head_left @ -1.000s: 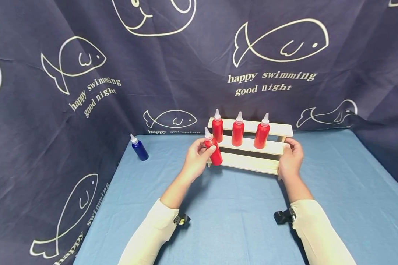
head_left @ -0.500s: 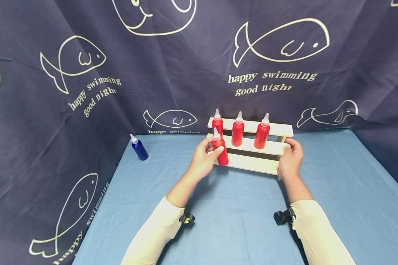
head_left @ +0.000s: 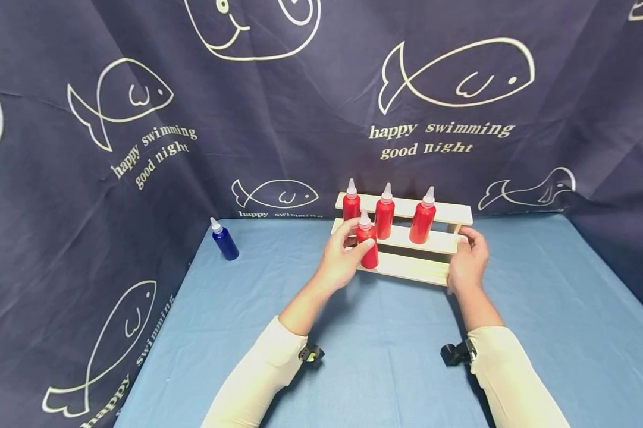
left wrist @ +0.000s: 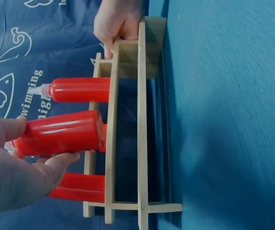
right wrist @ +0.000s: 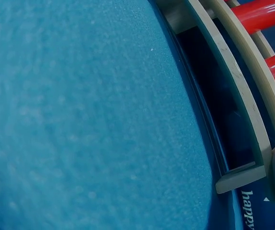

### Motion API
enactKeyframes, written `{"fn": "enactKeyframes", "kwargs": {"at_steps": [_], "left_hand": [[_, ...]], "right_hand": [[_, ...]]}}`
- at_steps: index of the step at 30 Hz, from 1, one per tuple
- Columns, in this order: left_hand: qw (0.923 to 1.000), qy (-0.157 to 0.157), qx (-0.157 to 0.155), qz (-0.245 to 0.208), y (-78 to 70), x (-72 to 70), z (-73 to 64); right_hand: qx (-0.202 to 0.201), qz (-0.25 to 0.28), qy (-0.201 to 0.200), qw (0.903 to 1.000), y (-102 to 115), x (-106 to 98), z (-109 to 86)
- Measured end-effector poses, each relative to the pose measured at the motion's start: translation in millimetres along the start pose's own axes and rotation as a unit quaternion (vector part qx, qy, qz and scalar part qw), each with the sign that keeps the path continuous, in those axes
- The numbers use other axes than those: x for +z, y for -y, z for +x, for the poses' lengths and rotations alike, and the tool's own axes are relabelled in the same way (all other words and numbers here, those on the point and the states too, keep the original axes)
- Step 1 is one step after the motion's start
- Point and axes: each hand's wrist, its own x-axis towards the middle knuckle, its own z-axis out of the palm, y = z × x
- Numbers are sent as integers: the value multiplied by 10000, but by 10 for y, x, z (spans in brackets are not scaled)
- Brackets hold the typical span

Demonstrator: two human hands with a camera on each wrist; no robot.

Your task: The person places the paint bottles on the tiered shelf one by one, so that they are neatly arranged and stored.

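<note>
The person's left grip is clamped on 1 red bottle, fingers and thumb set around its upper part. That bottle is held at a slight lean in front of the rack's middle board, with its base above the lowest board. The right grip is closed around the right end of the wooden rack. The other 3 red bottles stand upright on the middle board, and a blue bottle stands on the surface, well apart to the left.

The main risk, I judge, is a knock: the held bottle sits just before the standing row, so a forward drift could topple 1 of them. Its smooth side may slip if the pinch loosens, and letting go while it leans could tip it off the narrow board. If the right grip slackened, a push could shift the rack and rock all 3.
</note>
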Motion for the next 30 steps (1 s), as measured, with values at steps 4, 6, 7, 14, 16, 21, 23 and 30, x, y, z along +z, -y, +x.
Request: {"fn": "enactKeyframes", "kwargs": {"at_steps": [4, 6, 7, 14, 16, 21, 23, 30], "left_hand": [[9999, 155, -6, 19, -18, 29, -24], [9998, 206, 63, -25, -13, 44, -33], [9997, 228, 97, -52, -14, 51, -40], [9991, 329, 266, 28, -28, 102, -39], [9987, 431, 282, 4, -43, 121, -36], [9976, 630, 278, 40, -64, 184, -38], [9973, 665, 304, 58, -52, 211, -35], [9967, 697, 415, 78, 2, 278, -24]], "right_hand": [[12, 0, -21, 10000, -6, -6, 3], [1, 2, -24, 10000, -10, -11, 1], [2, -27, -27, 10000, -13, -14, 1], [-43, -21, 2, 10000, -9, -12, -3], [-78, 47, 9, 10000, -7, -6, -4], [-182, 197, 8, 9996, -20, -3, -1], [-204, 158, 11, 9997, -28, -9, 1], [-90, 88, -3, 9999, -20, -17, 1]]}}
